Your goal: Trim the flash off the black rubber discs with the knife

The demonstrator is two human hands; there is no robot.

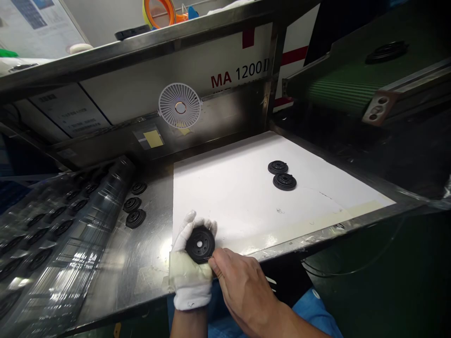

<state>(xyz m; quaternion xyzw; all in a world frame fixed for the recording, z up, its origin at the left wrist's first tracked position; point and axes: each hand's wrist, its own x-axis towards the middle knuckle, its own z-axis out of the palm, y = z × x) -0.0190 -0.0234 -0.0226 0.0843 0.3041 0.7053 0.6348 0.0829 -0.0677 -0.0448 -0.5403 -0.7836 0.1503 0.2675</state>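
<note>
In my left hand (pixel 192 270), which wears a white glove, lies a round black plastic wheel (pixel 200 245) with a hole in its centre and smaller openings around it. The gloved fingers curl behind its rim. My right hand (pixel 243 277) is bare, its thumb and forefinger pinched together at the wheel's lower right edge. What sits in that pinch, if anything, is too small to make out. Two stepped black wheels (pixel 284 181) rest touching each other on the white sheet (pixel 225 188). Three more black wheels (pixel 136 218) stand in a row on the metal bench to the left.
Clear plastic trays (pixel 95 225) with several black wheels cover the left side. A small white fan (pixel 180 106) is at the bench's back wall. Beyond the right edge, a green conveyor belt (pixel 338 94) carries a dark round part (pixel 386 52). Orange tape rolls (pixel 160 13) sit above.
</note>
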